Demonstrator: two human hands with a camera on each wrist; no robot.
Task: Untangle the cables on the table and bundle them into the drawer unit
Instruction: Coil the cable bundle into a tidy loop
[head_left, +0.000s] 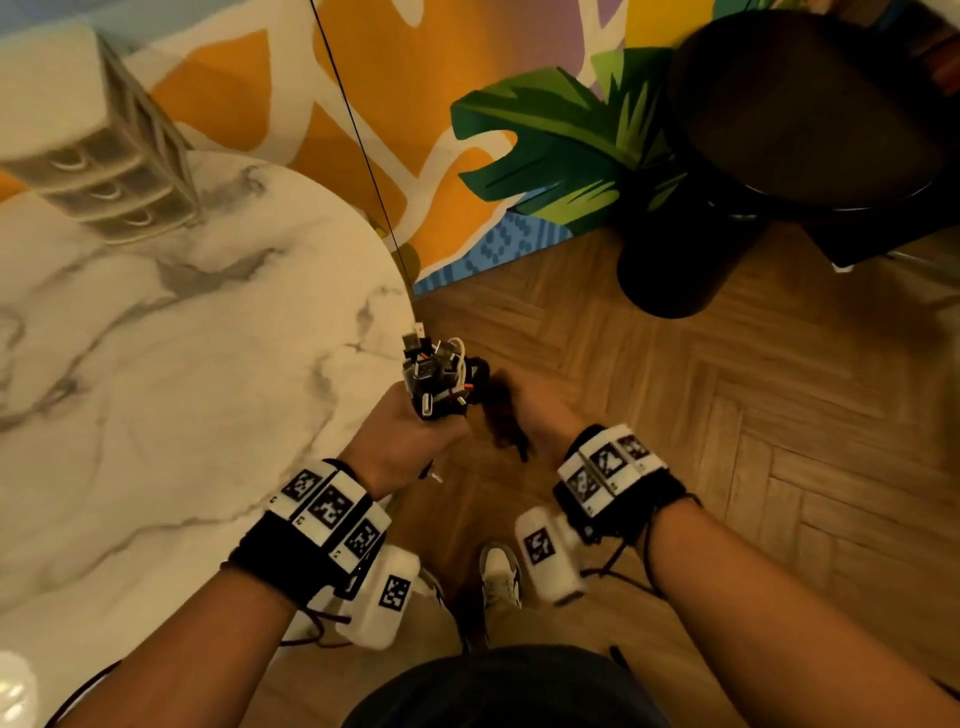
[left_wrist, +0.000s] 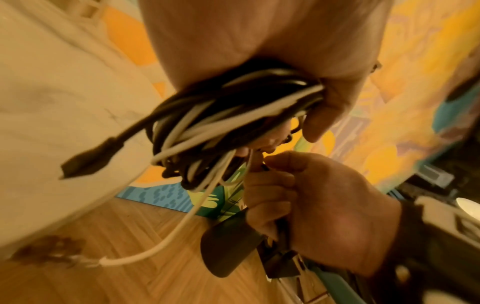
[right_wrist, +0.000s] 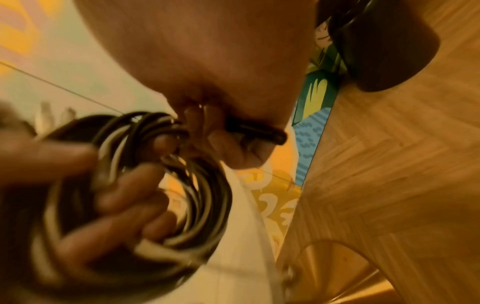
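Just off the tabletop's (head_left: 218, 364) right edge, the left hand (head_left: 402, 447) is fisted around the coiled cable bundle (head_left: 441, 376), plugs sticking up, while the right hand (head_left: 540, 421) pinches a black strand beside it, seemingly wrapping the coil; next it needs carrying to the drawer unit (head_left: 98, 150) at the far-left edge and a drawer opened
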